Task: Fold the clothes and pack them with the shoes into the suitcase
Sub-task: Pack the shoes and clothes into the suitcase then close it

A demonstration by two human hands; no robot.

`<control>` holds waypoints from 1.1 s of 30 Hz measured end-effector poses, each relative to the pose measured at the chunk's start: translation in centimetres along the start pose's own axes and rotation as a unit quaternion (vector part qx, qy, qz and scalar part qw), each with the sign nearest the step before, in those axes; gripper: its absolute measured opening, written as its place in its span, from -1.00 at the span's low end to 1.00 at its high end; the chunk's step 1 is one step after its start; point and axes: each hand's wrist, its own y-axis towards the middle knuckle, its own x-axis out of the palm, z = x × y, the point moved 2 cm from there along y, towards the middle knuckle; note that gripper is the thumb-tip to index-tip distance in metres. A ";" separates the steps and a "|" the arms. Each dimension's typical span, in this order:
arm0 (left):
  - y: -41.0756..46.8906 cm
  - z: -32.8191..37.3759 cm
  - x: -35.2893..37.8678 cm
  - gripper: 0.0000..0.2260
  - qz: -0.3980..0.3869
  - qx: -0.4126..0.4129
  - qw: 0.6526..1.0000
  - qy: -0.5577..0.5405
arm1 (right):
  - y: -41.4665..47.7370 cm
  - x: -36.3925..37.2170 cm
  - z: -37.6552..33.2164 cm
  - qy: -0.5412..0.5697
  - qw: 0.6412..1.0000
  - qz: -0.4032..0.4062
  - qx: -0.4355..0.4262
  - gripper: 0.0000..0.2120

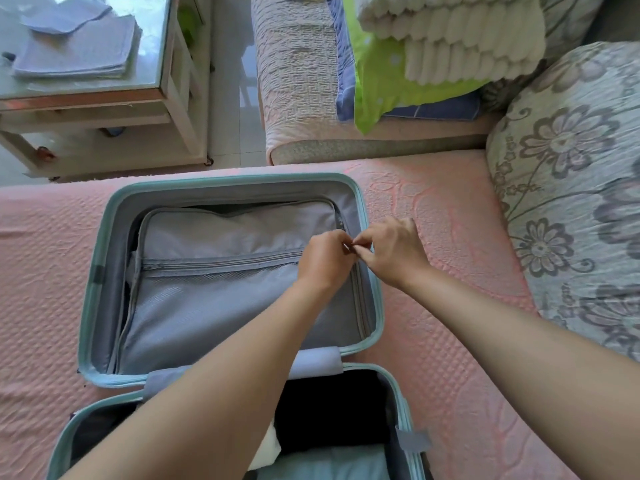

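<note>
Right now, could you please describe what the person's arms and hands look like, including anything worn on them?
The left forearm and right forearm are bare as far as the frame shows, with no sleeves. The left hand and right hand wear no gloves. No watch, bracelet or ring shows on the visible parts.

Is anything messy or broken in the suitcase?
Nothing looks broken or spilled. The grey divider in the far half of the suitcase gapes along its top and left edges, since its zip is not closed; the left hand and right hand pinch it.
</note>
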 end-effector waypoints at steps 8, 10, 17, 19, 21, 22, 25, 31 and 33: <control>2.9 0.1 -0.6 -0.89 0.011 -0.039 0.999 0.036 | 1.4 1.4 -1.0 0.131 0.986 -0.035 0.099 -0.82; 4.1 -0.1 -1.3 -0.91 0.010 -0.064 0.998 0.023 | 1.9 2.0 -1.7 0.154 0.981 -0.034 0.116 -0.79; 7.7 -0.4 -3.2 -0.93 0.015 -0.085 0.996 -0.017 | 4.6 2.9 -2.3 0.052 0.986 -0.042 0.150 -0.74; 8.7 -0.4 -4.1 -0.95 0.037 -0.082 0.996 -0.017 | 5.3 2.8 -2.3 0.009 0.988 -0.047 0.149 -0.79; 9.9 -0.8 -5.2 -0.95 0.064 -0.088 0.994 -0.010 | 5.6 2.6 -2.3 -0.012 0.987 -0.054 0.152 -0.76; 10.5 -1.2 -6.0 -0.93 0.082 -0.099 0.992 -0.009 | 5.9 2.6 -2.5 -0.022 0.987 -0.055 0.152 -0.74; 11.7 -2.7 -7.5 -0.88 0.107 -0.121 0.987 -0.016 | 7.3 2.5 -3.7 -0.040 0.990 -0.042 0.129 -0.65; 11.4 -5.4 -8.7 -0.86 0.104 -0.131 0.986 -0.003 | 11.8 3.0 -5.3 -0.137 0.990 -0.031 0.007 -0.72; 11.2 -7.1 -10.1 -0.86 0.119 -0.153 0.981 0.006 | 12.2 2.8 -5.1 -0.146 0.988 -0.045 0.023 -0.70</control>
